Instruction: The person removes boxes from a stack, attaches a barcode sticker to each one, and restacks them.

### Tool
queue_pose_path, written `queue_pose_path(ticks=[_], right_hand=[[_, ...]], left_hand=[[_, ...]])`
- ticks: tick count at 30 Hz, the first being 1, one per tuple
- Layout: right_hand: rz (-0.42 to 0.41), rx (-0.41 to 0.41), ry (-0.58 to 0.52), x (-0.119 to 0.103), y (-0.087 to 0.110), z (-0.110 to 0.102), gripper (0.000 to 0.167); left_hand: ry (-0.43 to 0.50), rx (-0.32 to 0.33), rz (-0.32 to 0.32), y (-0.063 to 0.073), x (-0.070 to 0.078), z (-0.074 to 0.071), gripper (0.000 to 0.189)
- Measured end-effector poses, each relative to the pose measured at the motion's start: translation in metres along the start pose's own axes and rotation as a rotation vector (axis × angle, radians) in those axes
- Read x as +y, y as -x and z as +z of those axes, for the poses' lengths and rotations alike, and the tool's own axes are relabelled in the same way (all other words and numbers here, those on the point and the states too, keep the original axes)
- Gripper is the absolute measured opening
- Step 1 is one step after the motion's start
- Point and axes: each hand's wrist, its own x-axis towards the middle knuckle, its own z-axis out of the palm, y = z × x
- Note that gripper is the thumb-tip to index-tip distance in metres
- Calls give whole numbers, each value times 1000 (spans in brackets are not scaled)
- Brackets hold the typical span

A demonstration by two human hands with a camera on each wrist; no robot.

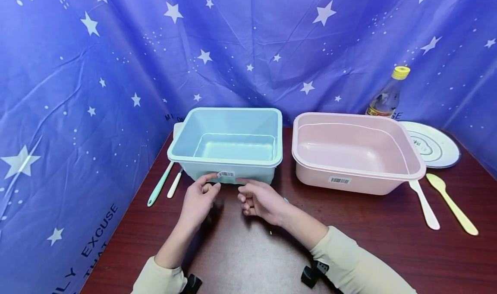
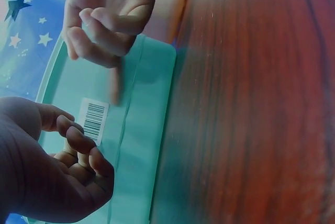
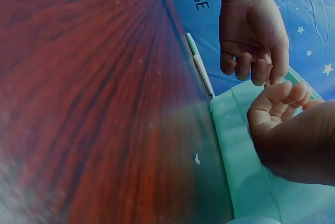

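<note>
A light blue plastic basin (image 1: 240,121) stands on the table with a barcode label (image 1: 226,174) on its front wall. My left hand (image 1: 199,201) is at that wall, index fingertip right at the label's left edge, its other fingers loosely bent. From the other side my right hand (image 1: 264,201) reaches the same wall with its index finger extended just right of the label and the rest curled. Neither hand holds anything. In the left wrist view both hands face each other around the label (image 2: 94,121); in the right wrist view the right hand (image 3: 293,135) hides it.
A pink basin (image 1: 349,179) stands to the right. Beyond it are a yellow-capped bottle (image 1: 384,97), a white plate (image 1: 438,145), a white handle (image 1: 426,207) and a yellow spoon (image 1: 452,203). Left of the blue basin lie a green handle (image 1: 160,185) and a cream handle (image 1: 175,184).
</note>
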Motion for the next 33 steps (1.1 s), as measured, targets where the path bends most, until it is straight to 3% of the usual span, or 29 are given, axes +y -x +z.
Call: queue_pose_path(ticks=[8, 14, 18, 27, 33], right_hand=[[-1, 22, 128, 6, 1, 2, 57], [-28, 4, 163, 4, 3, 3, 57], [-47, -13, 184, 3, 3, 1, 58], [-27, -10, 198, 3, 4, -3, 60], [-54, -7, 259, -3, 12, -3, 54]], left_hand=[[-12, 6, -8, -1, -2, -1, 34], [-30, -7, -4, -2, -3, -1, 26], [-36, -36, 21, -2, -3, -1, 30], [-50, -45, -8, -2, -3, -2, 32], [-65, -66, 8, 0, -2, 0, 26]])
